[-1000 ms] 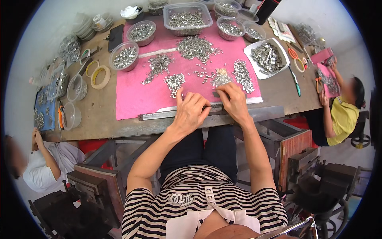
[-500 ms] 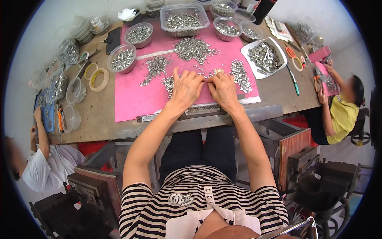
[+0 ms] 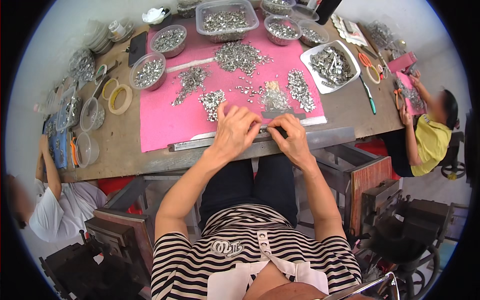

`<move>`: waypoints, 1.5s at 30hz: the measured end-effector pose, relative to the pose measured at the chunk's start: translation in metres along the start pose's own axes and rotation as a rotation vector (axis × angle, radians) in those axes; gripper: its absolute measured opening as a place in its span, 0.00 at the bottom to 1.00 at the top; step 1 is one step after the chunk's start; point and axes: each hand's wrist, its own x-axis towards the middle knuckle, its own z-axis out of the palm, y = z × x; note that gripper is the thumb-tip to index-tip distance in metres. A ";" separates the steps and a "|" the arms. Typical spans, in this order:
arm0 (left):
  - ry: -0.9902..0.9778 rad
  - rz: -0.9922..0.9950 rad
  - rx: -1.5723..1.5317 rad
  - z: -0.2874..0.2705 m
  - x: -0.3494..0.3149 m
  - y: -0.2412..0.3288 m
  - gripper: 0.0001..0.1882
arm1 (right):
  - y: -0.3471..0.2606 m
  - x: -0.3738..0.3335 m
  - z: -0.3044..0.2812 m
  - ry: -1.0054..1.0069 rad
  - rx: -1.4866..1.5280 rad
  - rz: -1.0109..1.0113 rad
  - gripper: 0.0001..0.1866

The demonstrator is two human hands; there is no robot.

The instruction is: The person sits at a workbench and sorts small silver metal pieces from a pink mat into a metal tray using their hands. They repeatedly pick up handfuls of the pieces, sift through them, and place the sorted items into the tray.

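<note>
My left hand (image 3: 234,131) and my right hand (image 3: 290,137) meet over the front edge of the bench, thumbs and fingertips pinched close together. Between them shows a little dark and shiny metal (image 3: 263,129), too small to tell its kind. Whatever each pinch holds is hidden by the fingers. Under the hands runs a metal rail (image 3: 195,144) along the edge of the pink mat (image 3: 162,122). Just beyond the left hand is a small pile of silver metal pieces (image 3: 212,102). Thin silver pins (image 3: 275,100) lie past the right hand, beside another pile of pieces (image 3: 301,90).
Clear tubs of metal pieces (image 3: 168,41) and a larger square container (image 3: 200,22) stand at the back. A white tray (image 3: 306,59) is at right, near a green-handled tool (image 3: 372,105). Tape rolls (image 3: 114,102) lie left. Co-workers sit at left and right (image 3: 434,145).
Both hands have drawn back toward me from the mat to the rail at the bench edge, covering the ridged strip there. The loose pieces and pins are now uncovered.
</note>
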 end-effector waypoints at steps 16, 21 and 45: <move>0.101 0.065 0.034 0.014 -0.020 0.012 0.07 | 0.034 0.061 0.027 0.135 -0.195 -0.064 0.05; 0.154 0.108 0.020 0.019 -0.025 0.007 0.08 | 0.043 0.069 0.043 0.124 -0.306 -0.070 0.04; 0.114 0.042 0.026 0.018 -0.020 0.012 0.11 | 0.001 -0.017 0.019 0.219 0.063 0.011 0.22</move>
